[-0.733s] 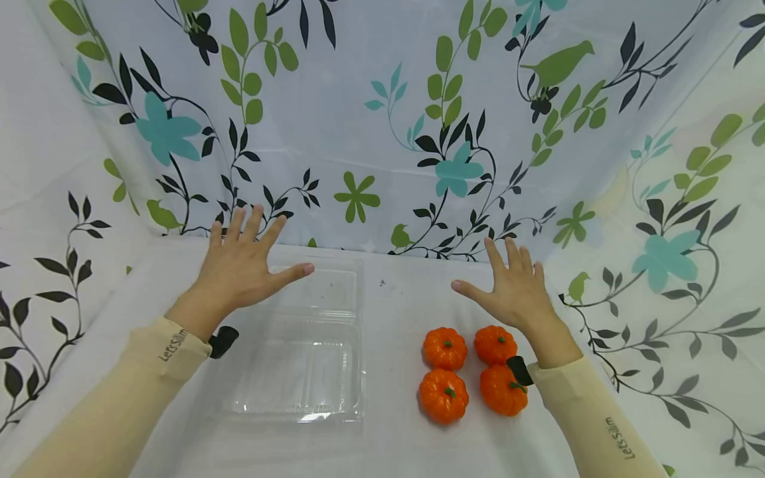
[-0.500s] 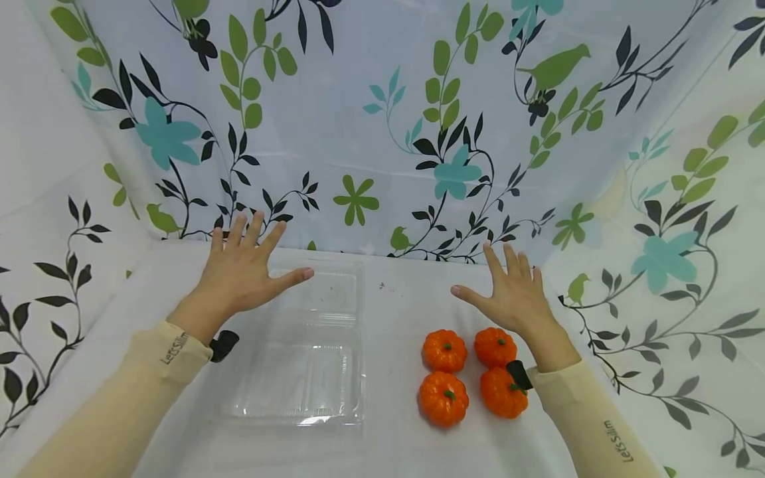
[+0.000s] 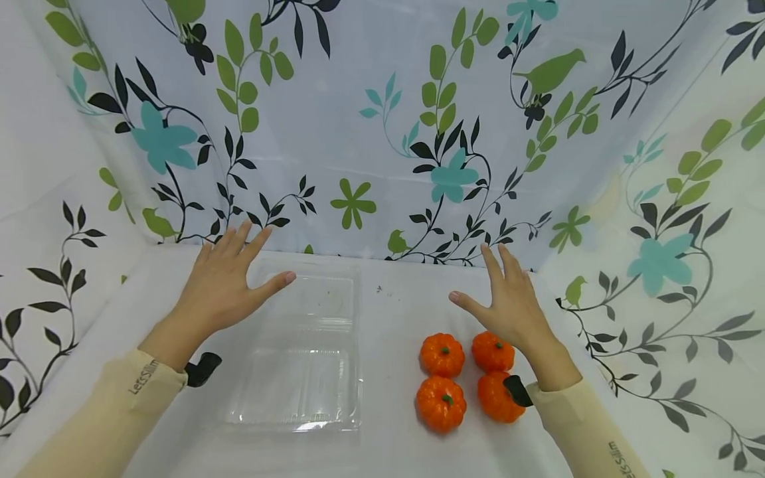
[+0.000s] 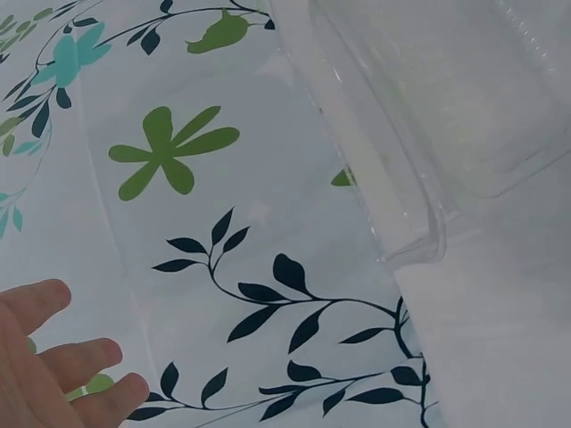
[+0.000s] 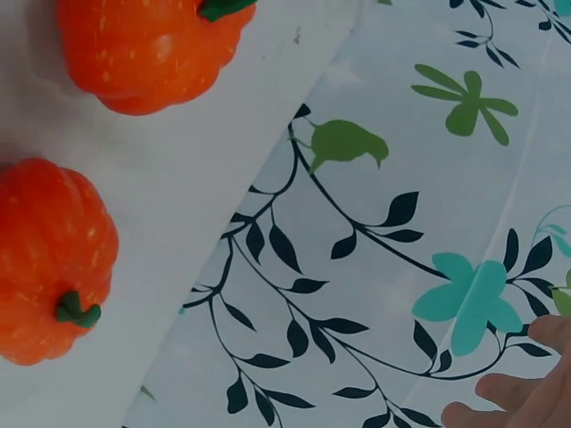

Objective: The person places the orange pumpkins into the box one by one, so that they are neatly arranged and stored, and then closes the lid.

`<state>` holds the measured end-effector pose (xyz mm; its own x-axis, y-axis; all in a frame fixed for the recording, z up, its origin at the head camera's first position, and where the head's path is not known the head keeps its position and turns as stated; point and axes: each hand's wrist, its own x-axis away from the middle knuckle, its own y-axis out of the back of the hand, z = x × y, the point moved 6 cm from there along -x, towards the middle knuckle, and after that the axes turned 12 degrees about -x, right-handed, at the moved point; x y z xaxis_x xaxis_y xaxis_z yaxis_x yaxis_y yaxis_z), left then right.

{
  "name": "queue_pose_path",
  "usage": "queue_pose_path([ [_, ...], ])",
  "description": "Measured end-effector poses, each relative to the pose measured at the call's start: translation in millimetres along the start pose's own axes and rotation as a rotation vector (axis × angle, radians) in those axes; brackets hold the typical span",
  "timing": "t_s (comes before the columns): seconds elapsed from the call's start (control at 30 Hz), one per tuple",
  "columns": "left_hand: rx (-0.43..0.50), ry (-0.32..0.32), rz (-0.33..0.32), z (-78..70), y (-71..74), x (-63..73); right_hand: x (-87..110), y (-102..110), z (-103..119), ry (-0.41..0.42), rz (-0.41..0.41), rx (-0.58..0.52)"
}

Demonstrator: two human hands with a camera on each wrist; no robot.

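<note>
My left hand (image 3: 218,285) hovers with spread fingers over the far left of the table, beside a clear plastic clamshell container (image 3: 299,378). That container lies with its lid folded back, and part of it shows in the left wrist view too. On the other side my right hand (image 3: 508,299), fingers extended, is above and behind several small orange pumpkins (image 3: 441,403) with green stems. They sit in two rows, and a black wrist camera overlaps the near right pumpkin (image 3: 499,398). Two pumpkins (image 5: 53,259) appear in the right wrist view. Neither hand holds anything.
A white cloth covers the table (image 3: 388,451). Behind it hangs a curtain (image 3: 335,99) printed with leaves, birds and flowers, and similar fabric (image 3: 717,345) closes off the sides. Small dark specks (image 3: 379,289) mark the cloth near the back.
My left hand has shifted left and slightly down, and its fingers have drawn closer together. The right hand's fingers have also come closer together. The container and pumpkins keep their places on the table.
</note>
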<state>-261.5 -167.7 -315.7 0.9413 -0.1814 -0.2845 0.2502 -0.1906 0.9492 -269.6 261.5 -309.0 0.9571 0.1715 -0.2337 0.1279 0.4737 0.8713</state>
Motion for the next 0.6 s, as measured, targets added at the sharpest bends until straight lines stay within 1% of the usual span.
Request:
queue_pose_path([
  [0.13, 0.132, 0.009, -0.058, 3.6, -1.5, 9.1, 7.3, -4.5, 0.0, 0.018, -0.025, -0.078],
  [0.4, 0.386, 0.092, -0.137, 19.6, -3.9, 29.8, 23.3, -5.3, 4.4, 0.056, -0.034, -0.241],
  [0.5, 0.477, 0.12, -0.152, 26.7, -7.8, 37.2, 28.0, -4.6, 5.1, 0.055, -0.027, -0.285],
  [0.6, 0.572, 0.16, -0.148, 33.0, -12.6, 43.7, 32.4, -3.8, 5.3, 0.039, -0.02, -0.351],
])
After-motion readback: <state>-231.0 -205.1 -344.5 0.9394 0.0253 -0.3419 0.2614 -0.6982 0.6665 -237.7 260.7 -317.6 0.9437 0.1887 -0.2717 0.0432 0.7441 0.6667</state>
